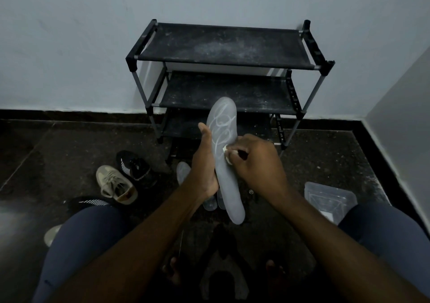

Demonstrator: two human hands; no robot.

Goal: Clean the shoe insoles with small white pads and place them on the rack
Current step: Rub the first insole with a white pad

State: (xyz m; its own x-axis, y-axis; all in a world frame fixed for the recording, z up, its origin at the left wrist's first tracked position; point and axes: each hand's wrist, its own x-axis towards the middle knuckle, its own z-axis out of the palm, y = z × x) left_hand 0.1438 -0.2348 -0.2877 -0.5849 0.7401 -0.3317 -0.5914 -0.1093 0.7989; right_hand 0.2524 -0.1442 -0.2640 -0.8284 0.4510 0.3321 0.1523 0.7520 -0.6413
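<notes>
A long grey insole (224, 139) is held upright in front of me, toe end up, with pale curved smear marks on its upper half. My left hand (204, 160) grips its left edge at the middle, thumb pointing up. My right hand (258, 160) pinches a small white pad (226, 155) and presses it against the insole's right side. Other pale insoles (183, 172) lie on the floor below my hands, partly hidden. The black three-tier rack (223, 46) stands against the wall behind, its dusty shelves bare.
A beige sneaker (116, 184) and a black knit shoe (135, 166) lie on the dark floor at left; another black shoe (89, 202) sits by my left knee. A clear plastic box (329, 198) rests at right near the wall corner.
</notes>
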